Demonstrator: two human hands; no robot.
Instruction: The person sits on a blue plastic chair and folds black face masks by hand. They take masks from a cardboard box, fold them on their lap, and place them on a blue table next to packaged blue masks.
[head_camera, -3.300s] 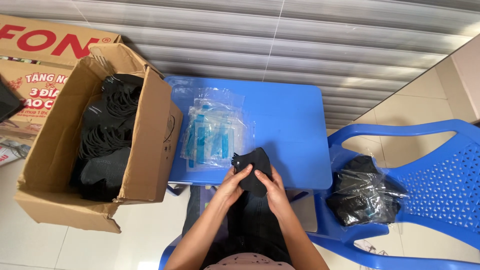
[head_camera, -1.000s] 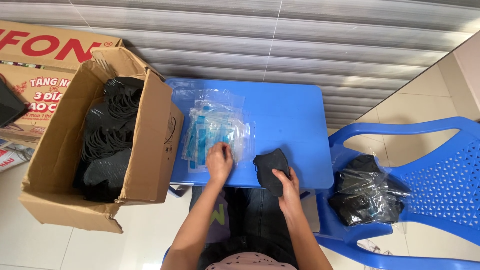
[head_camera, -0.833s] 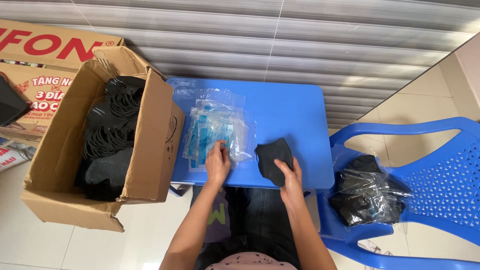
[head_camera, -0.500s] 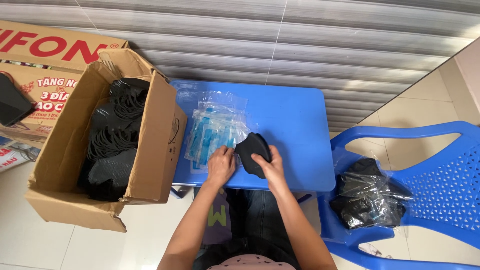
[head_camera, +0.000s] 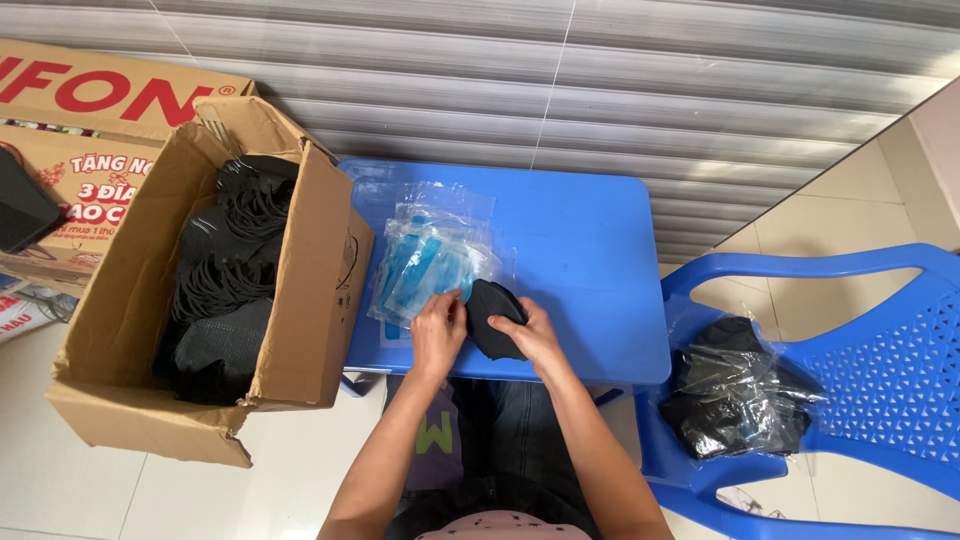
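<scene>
Both my hands hold a small black fabric piece (head_camera: 492, 312) at the front edge of the blue plastic table (head_camera: 590, 250). My left hand (head_camera: 438, 332) grips its left side, right beside a stack of clear plastic bags with blue inserts (head_camera: 430, 262). My right hand (head_camera: 533, 337) grips the right side and underside of the black piece. The piece looks folded and bunched between my fingers.
An open cardboard box (head_camera: 300, 300) full of black fabric pieces (head_camera: 228, 290) stands left of the table. A blue plastic chair (head_camera: 890, 360) on the right carries a clear bag of black items (head_camera: 735, 395). Printed cardboard boxes (head_camera: 90, 130) lie at the far left.
My left hand left the stack of clear bags and joined my right hand on the black piece, which moved left from the table's right front toward the bags.
</scene>
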